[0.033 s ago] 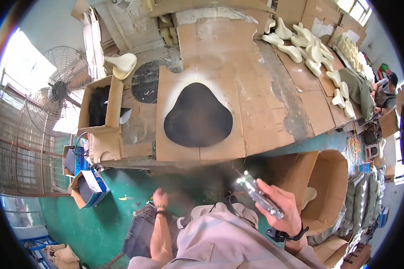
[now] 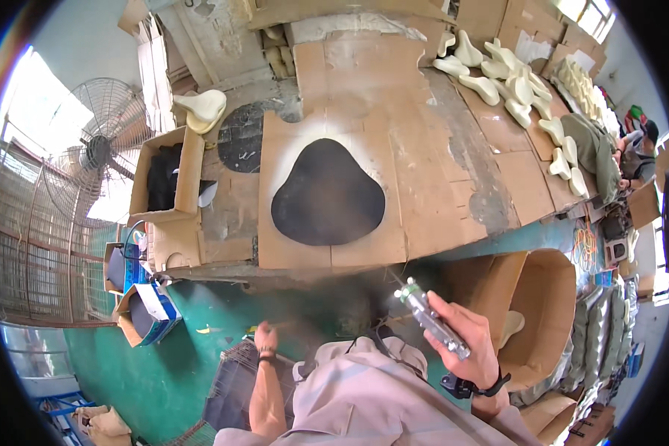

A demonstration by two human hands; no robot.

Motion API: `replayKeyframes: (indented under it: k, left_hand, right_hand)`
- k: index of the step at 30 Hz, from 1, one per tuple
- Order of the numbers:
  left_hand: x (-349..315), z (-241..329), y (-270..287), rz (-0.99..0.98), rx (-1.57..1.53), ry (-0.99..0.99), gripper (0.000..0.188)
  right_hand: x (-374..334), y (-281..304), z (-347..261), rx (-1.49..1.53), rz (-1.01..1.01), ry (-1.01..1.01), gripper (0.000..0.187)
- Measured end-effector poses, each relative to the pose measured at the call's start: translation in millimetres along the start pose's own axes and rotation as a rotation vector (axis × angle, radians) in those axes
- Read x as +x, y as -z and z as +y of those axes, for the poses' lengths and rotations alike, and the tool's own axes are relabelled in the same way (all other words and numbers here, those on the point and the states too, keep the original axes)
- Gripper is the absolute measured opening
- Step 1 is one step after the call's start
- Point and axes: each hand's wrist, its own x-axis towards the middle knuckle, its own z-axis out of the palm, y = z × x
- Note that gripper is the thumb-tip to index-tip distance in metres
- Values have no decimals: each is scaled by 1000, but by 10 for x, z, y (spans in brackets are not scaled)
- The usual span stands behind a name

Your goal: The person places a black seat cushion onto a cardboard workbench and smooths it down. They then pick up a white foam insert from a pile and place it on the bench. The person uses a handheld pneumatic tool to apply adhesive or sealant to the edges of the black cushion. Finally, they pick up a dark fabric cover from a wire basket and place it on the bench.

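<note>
My right hand (image 2: 468, 338) is closed round a metal spray gun (image 2: 431, 321), held in front of the table edge with its nozzle end up and to the left. A black rounded-triangle sheet (image 2: 328, 195) lies flat on cardboard (image 2: 282, 256) on the table, whitish haze around its upper edges. My left hand (image 2: 266, 337) hangs low over the green floor, left of my clothing, apart from the table. Its fingers look curled; whatever they hold, if anything, I cannot make out.
Many cream foam saddle shapes (image 2: 519, 85) lie at the far right. A cardboard box of black pieces (image 2: 189, 175) stands left, near a large fan (image 2: 97, 152). A big open carton (image 2: 565, 297) sits beside my right hand. Another person (image 2: 635, 160) is at the far right.
My left hand has shifted slightly down, and its fingers look more curled. The spray gun in my right hand has tilted slightly. The black sheet stays in place.
</note>
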Motion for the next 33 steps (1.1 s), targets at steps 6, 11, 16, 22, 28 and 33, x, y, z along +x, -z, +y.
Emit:
replayKeyframes:
  k: [6,11,16,22,28,33]
  left_hand:
    - [-702,-1335,-286,-455,284,-89,19]
    - [-1042,-1498,-415,-522,171,-376,21]
    - [-693,-1356,-586,-466,-261,-171,23]
    - [-47,-1165,-501,-355,-117,-136,42]
    - [-66,-225,-151,-272,-313,175,50]
    - [-153,-219,-173,-317,-317,169,42]
  right_hand:
    - [108,-11,148,-12,129,-14,60]
    - [-68,114,160,-58,118,-116,57]
    - [-338,208,132,-97,89,-204,55]
    - [-437,180,13,36,-120,-203,57]
    - [-238,46,-57,21,-37,-94,57]
    - [-257,151,-29,-36,33,-92,63]
